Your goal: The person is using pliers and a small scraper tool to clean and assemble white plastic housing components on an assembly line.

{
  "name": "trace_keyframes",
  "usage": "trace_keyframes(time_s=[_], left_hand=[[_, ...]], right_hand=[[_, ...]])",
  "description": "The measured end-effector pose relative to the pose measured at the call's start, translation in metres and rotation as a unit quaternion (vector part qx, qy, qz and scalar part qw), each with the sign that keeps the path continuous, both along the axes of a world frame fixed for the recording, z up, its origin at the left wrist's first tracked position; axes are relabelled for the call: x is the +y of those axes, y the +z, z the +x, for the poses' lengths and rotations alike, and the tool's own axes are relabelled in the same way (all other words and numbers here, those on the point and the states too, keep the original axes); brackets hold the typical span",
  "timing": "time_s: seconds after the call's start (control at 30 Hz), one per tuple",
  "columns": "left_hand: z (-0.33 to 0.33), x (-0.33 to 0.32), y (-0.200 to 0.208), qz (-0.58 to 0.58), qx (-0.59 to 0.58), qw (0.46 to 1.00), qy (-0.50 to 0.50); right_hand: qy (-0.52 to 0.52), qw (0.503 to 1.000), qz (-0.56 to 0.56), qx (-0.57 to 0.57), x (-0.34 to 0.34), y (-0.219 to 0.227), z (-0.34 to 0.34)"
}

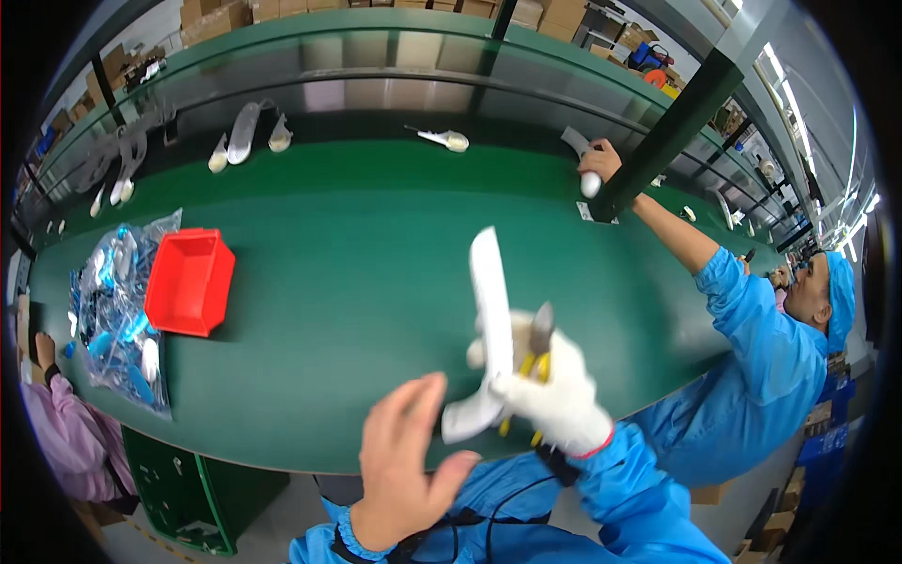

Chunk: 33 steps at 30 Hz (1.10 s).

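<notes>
A long, curved white plastic part (490, 310) is gripped in my right hand (564, 399), which wears a white glove. The same hand also holds pliers (541, 331) with yellow handles, their jaws pointing up and away from me. Bare and with fingers spread, my left hand (404, 465) is just left of the part's lower end. It holds nothing. The part is raised above the green work surface (348, 310), tilted slightly, and its near end bends to the left.
A red plastic bin (188, 282) stands at left against a clear bag (113, 320) of blue and white pieces. Several white parts (242, 132) lie along the far side. A green post (667, 136) rises at right, where a co-worker's hand (599, 162) touches another white part.
</notes>
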<state>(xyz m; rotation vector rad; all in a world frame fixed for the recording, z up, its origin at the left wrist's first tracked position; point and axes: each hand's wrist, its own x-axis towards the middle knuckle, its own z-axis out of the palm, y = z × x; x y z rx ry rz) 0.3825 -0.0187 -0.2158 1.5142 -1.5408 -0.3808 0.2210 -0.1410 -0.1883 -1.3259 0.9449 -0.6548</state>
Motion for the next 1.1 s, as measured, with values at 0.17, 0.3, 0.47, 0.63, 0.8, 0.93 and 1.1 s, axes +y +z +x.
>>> trace_keyframes(time_s=[0.17, 0.3, 0.47, 0.63, 0.8, 0.93, 1.1], left_hand=[[0.027, 0.003, -0.036, -0.007, 0.194, 0.978, 0.077], [0.022, -0.003, -0.050, -0.011, 0.141, 0.988, 0.056], [0.028, -0.002, -0.052, 0.009, 0.182, 0.981, 0.063], [0.029, -0.001, -0.054, 0.010, 0.182, 0.981, 0.066], [0.019, -0.011, -0.043, 0.038, 0.256, 0.966, 0.025], [0.009, -0.019, -0.031, 0.081, 0.300, 0.950, -0.034], [0.005, -0.010, -0.023, 0.192, 0.179, 0.962, -0.076]], right_hand=[[-0.069, 0.829, -0.461, 0.311, -0.112, 0.022, 0.043], [-0.020, 0.720, -0.514, 0.466, -0.213, 0.020, 0.058], [0.005, 0.750, -0.451, 0.484, -0.236, -0.010, 0.061], [-0.036, 0.992, 0.035, -0.119, -0.190, -0.005, 0.040], [0.091, 0.925, 0.211, -0.303, -0.094, -0.007, 0.025], [0.115, 0.941, 0.193, -0.254, -0.045, -0.021, 0.011], [0.151, 0.950, 0.205, -0.181, -0.017, -0.014, 0.006]])
